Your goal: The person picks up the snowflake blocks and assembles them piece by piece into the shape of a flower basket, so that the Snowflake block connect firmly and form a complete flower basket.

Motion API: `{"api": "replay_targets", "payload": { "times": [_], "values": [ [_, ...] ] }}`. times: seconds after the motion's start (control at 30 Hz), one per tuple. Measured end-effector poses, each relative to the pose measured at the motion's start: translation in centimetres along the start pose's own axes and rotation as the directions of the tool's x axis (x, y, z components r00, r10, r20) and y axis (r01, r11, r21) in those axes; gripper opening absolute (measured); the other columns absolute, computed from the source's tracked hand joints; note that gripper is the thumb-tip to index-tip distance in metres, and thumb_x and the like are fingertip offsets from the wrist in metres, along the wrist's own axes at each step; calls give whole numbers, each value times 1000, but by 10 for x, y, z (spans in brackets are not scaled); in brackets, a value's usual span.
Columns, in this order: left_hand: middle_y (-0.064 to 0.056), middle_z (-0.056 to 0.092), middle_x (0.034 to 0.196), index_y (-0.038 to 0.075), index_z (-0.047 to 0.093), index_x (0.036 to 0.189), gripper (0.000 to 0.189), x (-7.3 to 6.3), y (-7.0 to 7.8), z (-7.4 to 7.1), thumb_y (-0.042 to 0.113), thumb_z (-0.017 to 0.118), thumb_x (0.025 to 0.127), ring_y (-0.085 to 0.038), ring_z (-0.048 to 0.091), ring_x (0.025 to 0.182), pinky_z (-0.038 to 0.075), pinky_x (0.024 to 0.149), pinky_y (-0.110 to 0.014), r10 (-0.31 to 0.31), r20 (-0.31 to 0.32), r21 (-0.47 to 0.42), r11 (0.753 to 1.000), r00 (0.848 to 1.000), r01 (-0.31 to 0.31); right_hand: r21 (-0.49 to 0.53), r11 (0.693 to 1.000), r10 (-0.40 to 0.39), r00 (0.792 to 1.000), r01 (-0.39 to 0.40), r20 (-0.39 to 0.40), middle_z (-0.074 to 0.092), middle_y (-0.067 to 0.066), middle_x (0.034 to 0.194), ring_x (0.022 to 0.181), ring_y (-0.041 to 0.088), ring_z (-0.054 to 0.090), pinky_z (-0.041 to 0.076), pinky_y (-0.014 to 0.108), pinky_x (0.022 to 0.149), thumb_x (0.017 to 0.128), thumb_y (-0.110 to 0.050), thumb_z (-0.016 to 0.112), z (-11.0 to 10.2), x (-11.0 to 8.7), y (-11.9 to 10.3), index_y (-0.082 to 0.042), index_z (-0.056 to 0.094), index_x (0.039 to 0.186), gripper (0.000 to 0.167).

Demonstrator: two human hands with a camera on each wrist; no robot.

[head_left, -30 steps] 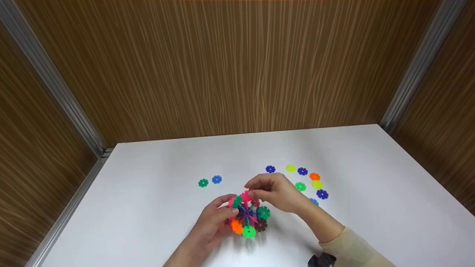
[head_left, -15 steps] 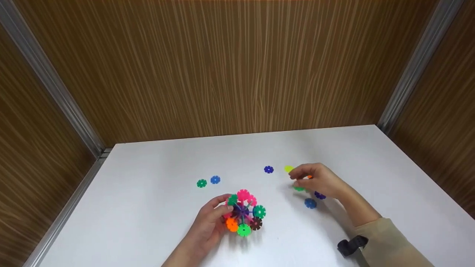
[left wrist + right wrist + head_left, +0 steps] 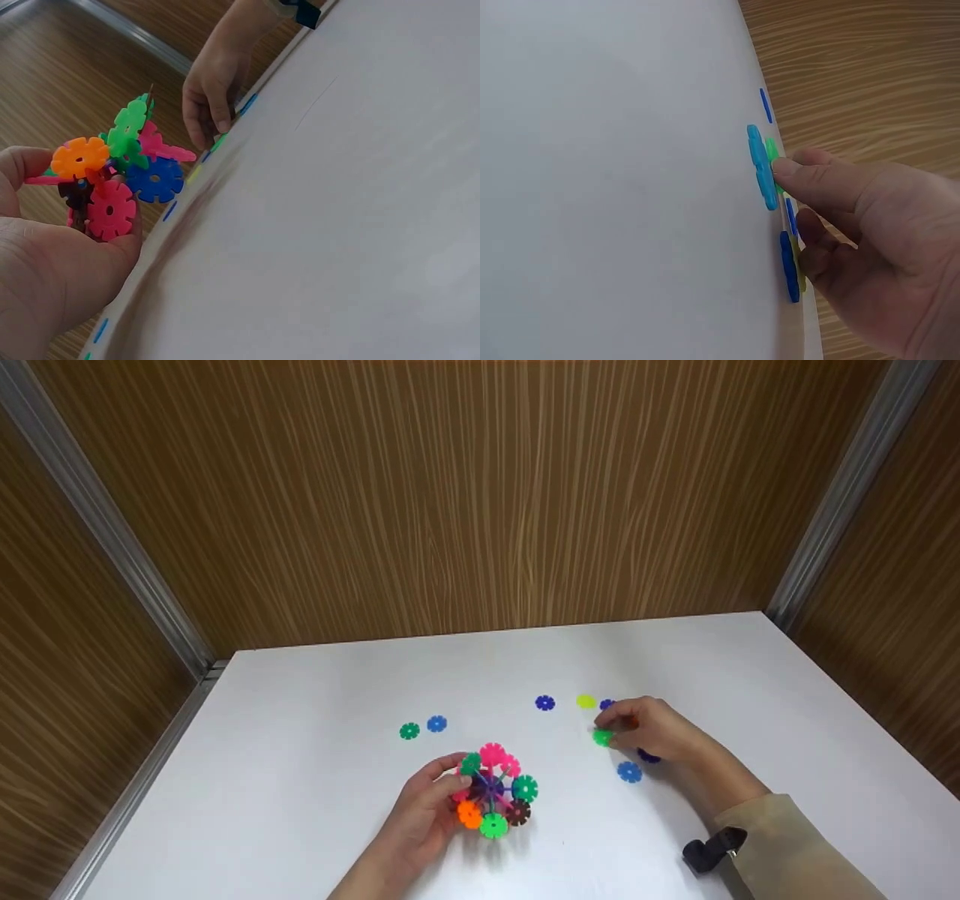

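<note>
In the head view my left hand point(image 3: 426, 802) holds a ball-shaped cluster of interlocking plastic snowflake discs point(image 3: 491, 787) between thumb and fingers. Pink, green, orange and brown discs stick out around a purple middle; the left wrist view shows a blue disc point(image 3: 155, 180) on it too. To the right, my right hand point(image 3: 660, 727) has thumb and index finger at the edges of a light green snowflake disc point(image 3: 602, 737), pinching it close over the table. The right wrist view shows the thumb against that green disc point(image 3: 772, 150), partly hidden behind a light blue one point(image 3: 762, 166).
Loose discs lie on the white table point(image 3: 315, 780): yellow point(image 3: 586, 702), dark blue point(image 3: 545, 703) and light blue point(image 3: 629, 772) around the right hand, which hides others. A green point(image 3: 409, 731) and a blue disc point(image 3: 436, 724) lie left. Wood-grain panels point(image 3: 480, 495) enclose the table.
My right hand has left the cluster, moved right to the loose discs and come down onto the light green one. My left hand stays nearly still with the cluster.
</note>
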State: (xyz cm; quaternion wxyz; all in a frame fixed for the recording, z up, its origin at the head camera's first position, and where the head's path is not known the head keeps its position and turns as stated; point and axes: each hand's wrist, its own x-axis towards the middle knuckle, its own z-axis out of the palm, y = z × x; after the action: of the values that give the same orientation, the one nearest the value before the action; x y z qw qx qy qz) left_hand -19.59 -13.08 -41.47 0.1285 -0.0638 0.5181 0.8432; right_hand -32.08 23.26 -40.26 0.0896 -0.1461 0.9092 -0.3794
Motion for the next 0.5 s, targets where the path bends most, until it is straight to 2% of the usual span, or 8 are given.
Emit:
{"api": "replay_targets", "payload": {
  "times": [0.17, 0.27, 0.37, 0.5],
  "values": [
    [-15, 63, 138, 0, 54, 145, 52, 0, 1, 0, 7, 72, 96, -26, 65, 117, 53, 108, -40, -7, -8, 3, 1000, 1000, 7, 0, 1000, -6, 1000, 6, 17, 70, 4, 105, 96, 25, 58, 54, 30, 80, 93, -1, 78, 5, -1, -8, -12, 80, 112, 22],
    [-16, 63, 140, 0, 53, 145, 53, 1, 2, 0, 7, 72, 96, -26, 66, 118, 52, 108, -40, -8, -15, -3, 1000, 1000, 8, 24, 999, -44, 998, 43, 39, 69, 3, 100, 90, 23, 57, 52, 27, 71, 95, -3, 76, 10, -3, -22, -12, 81, 108, 17],
    [-16, 63, 139, -1, 52, 145, 53, 1, 2, -1, 7, 71, 96, -26, 67, 118, 53, 107, -40, 1, -18, -17, 1000, 1000, -1, 95, 989, -124, 989, 116, 80, 72, 8, 97, 86, 23, 63, 56, 27, 70, 98, -8, 76, 19, -6, -44, -11, 81, 107, 11],
    [-15, 64, 138, 0, 51, 143, 52, 2, 3, -1, 7, 70, 96, -26, 67, 116, 54, 106, -40, 11, -19, -33, 999, 1000, -11, 221, 954, -240, 958, 204, 154, 76, 15, 98, 83, 25, 73, 63, 32, 75, 100, -16, 75, 38, -13, -79, -8, 81, 111, 14]
  ]
}}
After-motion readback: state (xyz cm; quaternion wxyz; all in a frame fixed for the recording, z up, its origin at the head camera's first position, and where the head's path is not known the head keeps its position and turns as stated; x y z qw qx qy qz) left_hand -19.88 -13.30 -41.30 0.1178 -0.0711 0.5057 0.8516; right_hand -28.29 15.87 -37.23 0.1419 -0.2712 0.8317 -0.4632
